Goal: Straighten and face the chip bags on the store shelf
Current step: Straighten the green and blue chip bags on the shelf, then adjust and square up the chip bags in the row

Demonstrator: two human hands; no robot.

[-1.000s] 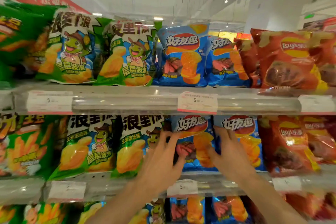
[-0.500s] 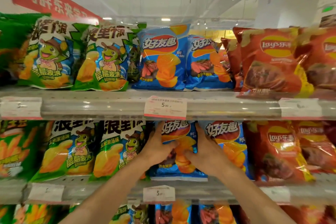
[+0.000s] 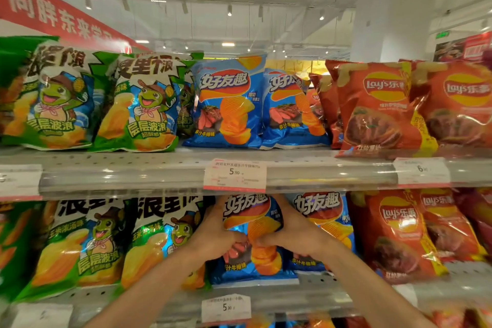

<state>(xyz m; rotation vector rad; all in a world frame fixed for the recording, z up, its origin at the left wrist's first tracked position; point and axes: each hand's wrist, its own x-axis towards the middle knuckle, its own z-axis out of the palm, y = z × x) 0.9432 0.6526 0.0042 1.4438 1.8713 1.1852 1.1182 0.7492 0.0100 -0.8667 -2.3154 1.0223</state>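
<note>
- Head view: both hands gripped one blue chip bag (image 3: 253, 237) on the lower shelf (image 3: 306, 297), bag upright, front facing out, bottom edge resting on shelf.
- Left hand (image 3: 215, 234) clamped on bag's left side, thumb pressed into the front.
- Right hand (image 3: 290, 231) clamped on bag's right side, thumbs nearly met at bag's middle.
- Second blue bag (image 3: 323, 224) stood just beside, right, partly behind right hand.
- Green frog-mascot bags (image 3: 157, 242) left of held bag; red Lay's bags (image 3: 396, 234) right.
- Upper shelf (image 3: 159, 165) carried same green, blue, red order; 5.90 price tag (image 3: 234, 175) on its rail.
- Lower-edge tags were blurred, probably also 5.90.
</note>
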